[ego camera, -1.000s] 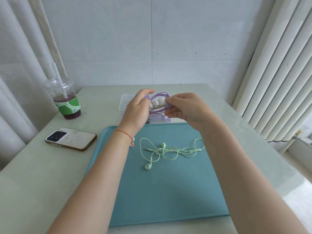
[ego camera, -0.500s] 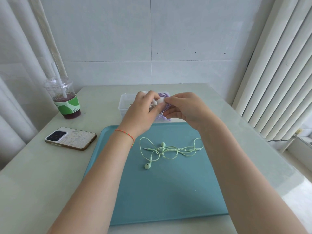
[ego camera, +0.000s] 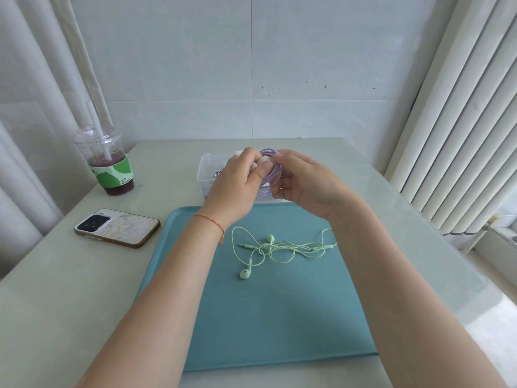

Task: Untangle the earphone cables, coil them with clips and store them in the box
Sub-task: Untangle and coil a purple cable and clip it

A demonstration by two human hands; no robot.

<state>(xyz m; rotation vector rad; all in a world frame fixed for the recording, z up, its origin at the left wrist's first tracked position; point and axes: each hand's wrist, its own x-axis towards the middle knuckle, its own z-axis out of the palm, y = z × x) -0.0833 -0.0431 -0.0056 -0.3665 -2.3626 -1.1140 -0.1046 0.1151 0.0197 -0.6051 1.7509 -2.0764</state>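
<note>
Head view, left hand (ego camera: 237,186) and right hand (ego camera: 305,180) both pinching purple coil (ego camera: 275,170) above box (ego camera: 205,169) at 12 o'clock, green earphones (ego camera: 277,249) loose mid-tray (ego camera: 279,317), near tray half open

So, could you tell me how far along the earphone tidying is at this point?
About halfway. The purple earphones already look coiled; the left hand and right hand grip them, apparently fitting a white clip, above the clear box. They are not yet stored. The green earphones lie tangled on the teal tray, untouched.
</note>
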